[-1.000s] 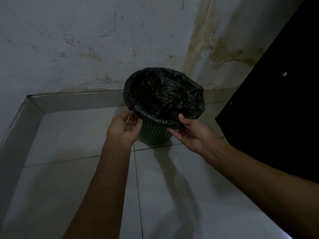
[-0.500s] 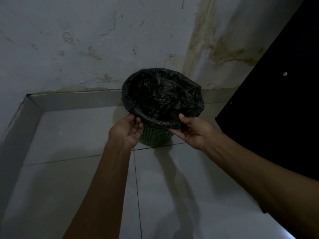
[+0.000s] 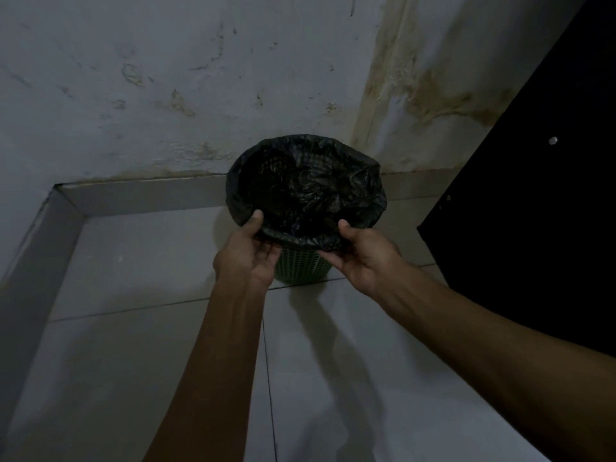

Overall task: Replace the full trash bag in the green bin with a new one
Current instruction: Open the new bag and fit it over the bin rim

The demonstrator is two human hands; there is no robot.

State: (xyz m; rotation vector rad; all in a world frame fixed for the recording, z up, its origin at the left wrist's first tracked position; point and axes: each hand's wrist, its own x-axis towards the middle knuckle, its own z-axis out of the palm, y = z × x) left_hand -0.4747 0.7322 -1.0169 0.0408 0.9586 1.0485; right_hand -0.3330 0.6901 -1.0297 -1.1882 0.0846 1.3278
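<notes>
A green mesh bin [image 3: 301,270] stands on the tiled floor near the wall corner. A black trash bag [image 3: 306,185] lines it and is folded over its rim. My left hand [image 3: 248,256] grips the bag's folded edge at the near left of the rim, thumb on top. At the near right of the rim, my right hand [image 3: 361,255] holds the same edge, thumb over it. The bag's inside looks crumpled and dark; what lies in it I cannot make out.
White floor tiles [image 3: 133,345] run up to a low tiled skirting [image 3: 140,195] along the stained wall [image 3: 166,78]. A black panel [image 3: 533,211], perhaps a door or cabinet, stands close on the right of the bin.
Both hands have moved up from beside the bin's side to the rim, and their thumbs now hook over the bag's folded edge.
</notes>
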